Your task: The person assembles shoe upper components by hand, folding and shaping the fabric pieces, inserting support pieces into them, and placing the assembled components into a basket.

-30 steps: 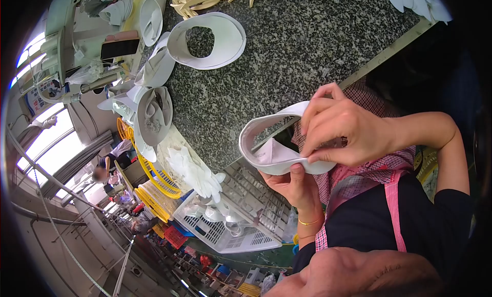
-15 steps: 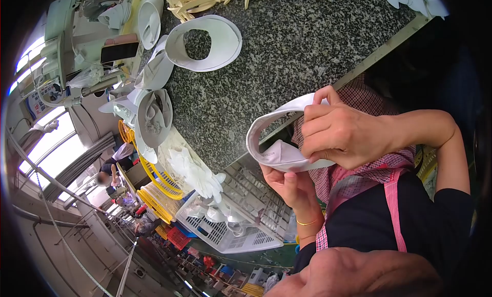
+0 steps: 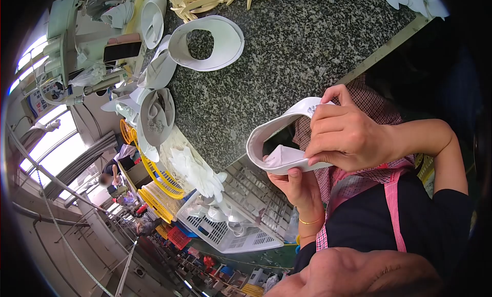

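A white shoe upper [image 3: 260,139], bent into an open loop, is between my hands just off the table's edge. My right hand [image 3: 341,133] pinches its near side from above, fingers curled over it. From underneath, my left hand [image 3: 297,187] grips the lower edge with the thumb against the outer face. Small printed letters show on the lining, and a sparkly ornament sits near my right fingers. Flat on the speckled stone table [image 3: 287,46] lies another white shoe upper [image 3: 225,43], apart from both hands.
More white uppers [image 3: 155,118] line the table's far side, with cream strips [image 3: 197,2] and a phone [image 3: 122,51] nearby. White pieces [image 3: 195,174] lie by the corner. Below stand a white crate [image 3: 225,240] and yellow baskets [image 3: 154,205]. Another person [image 3: 110,175] is in the background.
The held shoe upper has tilted slightly and shifted a little to the right, and the ornament on it now shows. Both hands keep hold of it.
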`<move>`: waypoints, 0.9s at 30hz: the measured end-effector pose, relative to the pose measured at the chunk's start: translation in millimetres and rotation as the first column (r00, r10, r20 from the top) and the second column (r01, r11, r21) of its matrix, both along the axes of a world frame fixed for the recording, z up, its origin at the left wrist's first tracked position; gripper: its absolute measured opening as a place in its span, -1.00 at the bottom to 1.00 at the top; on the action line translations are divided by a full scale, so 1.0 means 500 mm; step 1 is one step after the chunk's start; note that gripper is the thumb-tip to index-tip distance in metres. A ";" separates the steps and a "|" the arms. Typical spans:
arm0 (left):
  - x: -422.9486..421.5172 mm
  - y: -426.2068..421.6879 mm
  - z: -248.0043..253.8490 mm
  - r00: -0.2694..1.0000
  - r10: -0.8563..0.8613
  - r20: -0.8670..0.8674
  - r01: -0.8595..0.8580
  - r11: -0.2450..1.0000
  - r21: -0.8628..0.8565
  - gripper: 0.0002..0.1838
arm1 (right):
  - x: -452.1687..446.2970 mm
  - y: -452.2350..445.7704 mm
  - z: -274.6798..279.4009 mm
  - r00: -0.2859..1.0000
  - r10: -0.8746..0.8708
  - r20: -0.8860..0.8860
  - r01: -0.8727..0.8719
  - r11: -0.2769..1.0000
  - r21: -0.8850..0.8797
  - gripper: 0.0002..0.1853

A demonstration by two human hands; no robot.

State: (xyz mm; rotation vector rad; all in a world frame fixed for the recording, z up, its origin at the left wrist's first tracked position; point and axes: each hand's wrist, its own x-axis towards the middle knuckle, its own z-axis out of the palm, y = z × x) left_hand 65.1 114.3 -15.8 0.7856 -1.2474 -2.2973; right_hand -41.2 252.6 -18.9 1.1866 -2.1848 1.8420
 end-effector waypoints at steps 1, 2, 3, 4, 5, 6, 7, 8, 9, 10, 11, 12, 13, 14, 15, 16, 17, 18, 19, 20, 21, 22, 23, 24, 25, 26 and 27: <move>0.005 -0.007 -0.007 0.999 -0.036 -0.026 0.036 0.999 0.008 -0.25 | -0.001 -0.002 0.001 1.000 0.006 -0.006 -0.006 1.000 0.010 -0.88; 0.009 -0.014 -0.014 0.996 -0.071 -0.053 0.072 0.997 0.016 -0.26 | -0.002 -0.004 0.003 1.000 0.014 -0.012 -0.013 1.000 0.020 -0.88; 0.012 -0.019 -0.020 0.996 -0.070 -0.056 0.071 0.997 0.015 -0.26 | -0.005 -0.004 0.004 1.000 0.015 -0.015 -0.014 1.000 0.019 -0.88; 0.016 -0.024 -0.025 0.994 -0.059 -0.090 0.066 0.994 0.081 -0.27 | -0.009 -0.003 0.006 0.999 0.049 0.016 -0.049 0.998 0.028 -0.87; 0.019 -0.028 -0.030 0.991 -0.046 -0.123 0.064 0.987 0.147 -0.28 | -0.013 -0.001 0.007 0.995 0.083 0.047 -0.084 0.996 0.035 -0.87; 0.022 -0.034 -0.034 0.991 -0.046 -0.124 0.064 0.987 0.146 -0.28 | -0.017 0.003 0.011 0.996 0.083 0.045 -0.085 0.996 0.034 -0.87; 0.024 -0.038 -0.038 0.987 -0.060 -0.148 0.081 0.986 0.145 -0.29 | -0.022 0.008 0.016 0.989 0.122 0.079 -0.126 0.991 0.036 -0.88; 0.025 -0.040 -0.039 0.982 -0.073 -0.172 0.098 0.985 0.144 -0.30 | -0.025 0.011 0.018 0.980 0.162 0.112 -0.167 0.985 0.037 -0.89; 0.024 -0.038 -0.038 0.982 -0.071 -0.175 0.097 0.985 0.144 -0.30 | -0.024 0.010 0.017 0.981 0.163 0.109 -0.168 0.985 0.038 -0.89; 0.022 -0.035 -0.035 0.983 -0.066 -0.173 0.095 0.982 0.164 -0.31 | -0.022 0.008 0.015 0.991 0.106 0.085 -0.106 0.994 0.000 -0.90; 0.020 -0.033 -0.033 0.983 -0.062 -0.173 0.094 0.979 0.183 -0.31 | -0.021 0.006 0.015 0.997 0.047 0.062 -0.044 0.998 -0.041 -0.91; 0.020 -0.029 -0.033 0.982 -0.061 -0.179 0.094 0.979 0.182 -0.31 | -0.019 0.007 0.019 0.997 0.048 0.056 -0.046 0.998 -0.041 -0.91; 0.021 -0.025 -0.034 0.984 -0.053 -0.171 0.087 0.976 0.199 -0.32 | -0.016 0.008 0.023 0.999 0.035 0.036 -0.034 0.998 -0.045 -0.92; 0.022 -0.022 -0.033 0.986 -0.046 -0.162 0.081 0.973 0.217 -0.32 | -0.014 0.009 0.025 1.000 0.022 0.017 -0.021 0.999 -0.050 -0.93; 0.018 -0.018 -0.029 0.985 -0.046 -0.166 0.082 0.973 0.216 -0.32 | -0.015 0.009 0.024 1.000 0.022 0.013 -0.021 0.999 -0.050 -0.93; 0.014 -0.013 -0.023 0.986 -0.042 -0.163 0.079 0.970 0.228 -0.33 | -0.015 0.008 0.021 1.000 0.021 0.006 -0.020 0.999 -0.030 -0.93; 0.010 -0.007 -0.017 0.986 -0.037 -0.160 0.076 0.968 0.240 -0.33 | -0.015 0.006 0.020 1.000 0.020 -0.001 -0.020 1.000 -0.010 -0.93; 0.005 -0.003 -0.013 0.986 -0.036 -0.164 0.076 0.968 0.240 -0.33 | -0.016 0.005 0.024 1.000 0.021 -0.004 -0.021 1.000 -0.010 -0.93; 0.000 0.002 -0.010 0.986 -0.034 -0.161 0.070 0.972 0.223 -0.35 | -0.018 0.003 0.029 0.999 0.041 0.000 -0.041 0.999 0.010 -0.93; -0.004 0.005 -0.008 0.987 -0.032 -0.157 0.064 0.976 0.207 -0.37 | -0.019 0.003 0.033 0.998 0.060 0.005 -0.060 0.998 0.030 -0.93; -0.005 0.006 -0.007 0.987 -0.033 -0.159 0.066 0.976 0.207 -0.37 | -0.020 0.006 0.035 0.998 0.059 0.004 -0.059 0.998 0.031 -0.93; -0.005 0.006 -0.006 0.988 -0.037 -0.149 0.067 0.977 0.201 -0.38 | -0.020 0.008 0.036 0.996 0.075 0.045 -0.076 0.997 0.024 -0.92; -0.007 0.006 -0.004 0.989 -0.040 -0.140 0.067 0.979 0.195 -0.39 | -0.021 0.009 0.037 0.992 0.091 0.085 -0.093 0.996 0.016 -0.90; -0.008 0.009 -0.004 0.989 -0.038 -0.143 0.066 0.979 0.195 -0.39 | -0.020 0.008 0.037 0.992 0.093 0.081 -0.095 0.995 0.017 -0.90; -0.009 0.013 -0.003 0.991 -0.041 -0.127 0.064 0.982 0.179 -0.39 | -0.017 0.007 0.038 0.996 0.071 0.049 -0.069 0.997 -0.036 -0.88; -0.009 0.015 -0.004 0.993 -0.045 -0.110 0.063 0.984 0.165 -0.38 | -0.015 0.006 0.039 0.999 0.045 0.017 -0.043 0.995 -0.088 -0.86; -0.006 0.015 -0.006 0.993 -0.047 -0.111 0.065 0.984 0.166 -0.38 | -0.014 0.006 0.038 0.999 0.044 0.017 -0.042 0.995 -0.087 -0.86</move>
